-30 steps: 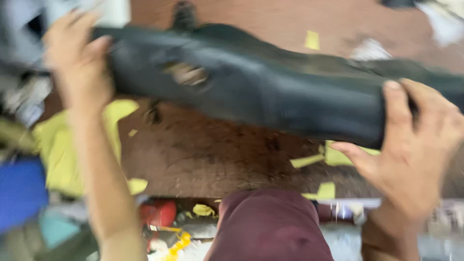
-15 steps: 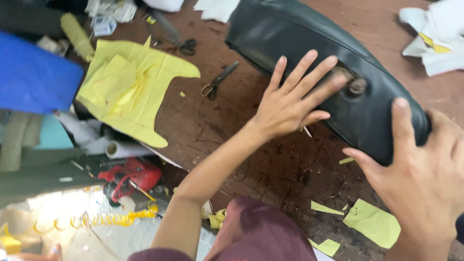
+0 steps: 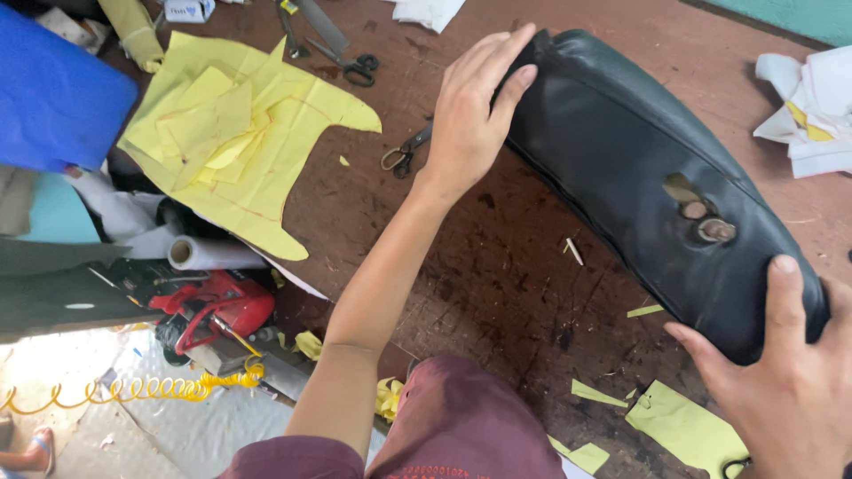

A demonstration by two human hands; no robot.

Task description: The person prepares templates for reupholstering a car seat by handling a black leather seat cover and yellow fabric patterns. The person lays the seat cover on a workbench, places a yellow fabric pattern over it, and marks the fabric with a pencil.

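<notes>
Seat: the long black seat lay slantwise on the counter, running from about 12 o'clock down to 4 o'clock; its cover looked like smooth, faintly glossy vinyl, rounded and padded, with a small torn hole and two round metal fittings showing near the 4 o'clock end.
Left hand: the left hand lay flat and unclenched on the seat's upper end, fingers stretched along the edge, pressing rather than gripping.
Right hand: the right hand clasped the lower end at 4 o'clock, thumb on top and fingers wrapped under the rim.
Handling: judged from this, the work went best with both ends steadied together, the flat palm keeping the far end from sliding on the slick cover; the grasp near the tear would want care, lest the hole stretch.
Counter: worn reddish-brown wood, scratched and stained, littered with small yellow offcuts.
Pattern sheet: at 10 o'clock a yellow sheet, thin and foam-like, cut to a curved outline with red marking lines and loose pieces stacked on it.
Scissors: one dark pair just beside the left wrist; another pair at 11 o'clock.
Beyond: white cloth at 2 o'clock; a red tool with a coiled yellow hose at 8 o'clock, below the counter's edge.
</notes>
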